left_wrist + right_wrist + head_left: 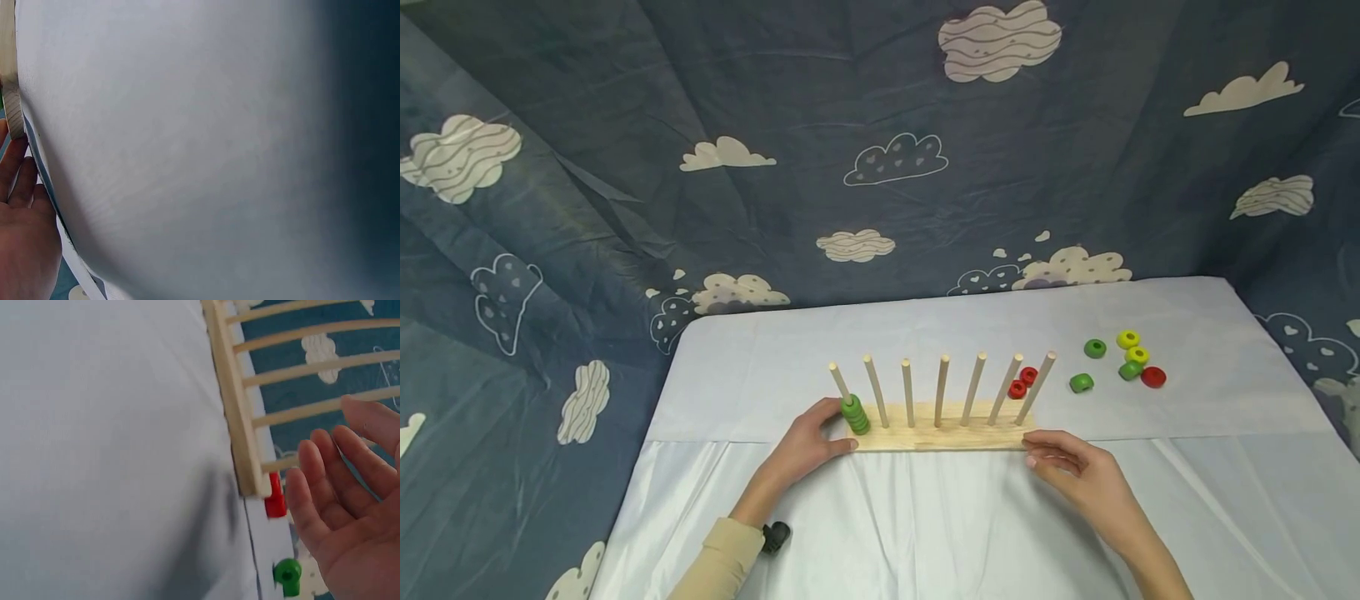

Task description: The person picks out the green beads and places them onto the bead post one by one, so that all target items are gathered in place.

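A wooden peg rack (925, 437) stands on the white cloth, with several upright pegs in a row. On its leftmost peg sits a stack of green beads (855, 415); the other pegs are bare. My left hand (805, 446) grips the rack's left end, thumb at the front corner and fingers round the far side. In the left wrist view, fingertips meet the end of the wood. Beside the rack's right end is my right hand (1078, 475), holding nothing. The right wrist view shows its fingers (337, 481) loosely bent, apart from the wood.
Two red beads (1017, 389) lie behind the rack's right end. Farther right are loose green beads (1081, 383), yellow beads (1127, 339) and a red bead (1153, 377). A dark cloud-patterned curtain (812, 192) hangs around the table. A black device (777, 536) is at the left wrist.
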Tool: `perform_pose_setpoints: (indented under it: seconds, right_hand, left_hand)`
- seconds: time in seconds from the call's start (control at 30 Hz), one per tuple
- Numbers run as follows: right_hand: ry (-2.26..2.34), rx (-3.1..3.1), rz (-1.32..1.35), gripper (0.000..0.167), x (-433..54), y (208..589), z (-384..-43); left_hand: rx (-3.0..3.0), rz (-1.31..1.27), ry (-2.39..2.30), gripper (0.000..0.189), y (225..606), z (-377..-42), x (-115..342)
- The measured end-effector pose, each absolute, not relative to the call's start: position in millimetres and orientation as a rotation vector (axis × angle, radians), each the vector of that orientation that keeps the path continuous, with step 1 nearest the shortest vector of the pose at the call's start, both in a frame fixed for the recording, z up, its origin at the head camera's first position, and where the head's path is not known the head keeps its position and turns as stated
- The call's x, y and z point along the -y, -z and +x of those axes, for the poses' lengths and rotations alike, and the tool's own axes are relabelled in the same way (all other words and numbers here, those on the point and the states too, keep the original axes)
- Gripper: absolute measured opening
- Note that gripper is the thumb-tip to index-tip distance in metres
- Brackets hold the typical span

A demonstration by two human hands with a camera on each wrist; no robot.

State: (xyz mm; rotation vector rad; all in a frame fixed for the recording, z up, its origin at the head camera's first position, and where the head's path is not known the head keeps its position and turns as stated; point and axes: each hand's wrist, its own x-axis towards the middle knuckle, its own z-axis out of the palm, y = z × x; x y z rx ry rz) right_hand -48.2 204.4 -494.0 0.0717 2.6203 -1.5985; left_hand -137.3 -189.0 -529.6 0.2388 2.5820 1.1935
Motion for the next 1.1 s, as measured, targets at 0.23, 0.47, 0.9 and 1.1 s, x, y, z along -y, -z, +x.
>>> perform_pose_setpoints:
  seconds: [0.23,0.47,0.9,1.1]
  right_hand:
    - [1.522,-2.744,0.264,0.037,-225,505,-49]
    - [1.385,-2.916,0.350,0.036,-243,517,-59]
    - [1.225,-2.999,0.382,0.050,-272,522,-93]
    - [1.166,-2.998,0.373,0.053,-273,521,-110]
  left_hand:
    - [-2.575,0.244,-1.187,0.062,532,-137,190]
    - [-2.583,0.273,-1.192,0.061,532,-138,191]
    - [-2.584,0.271,-1.187,0.061,534,-138,191]
    - [-2.577,0.274,-1.197,0.061,533,-138,191]
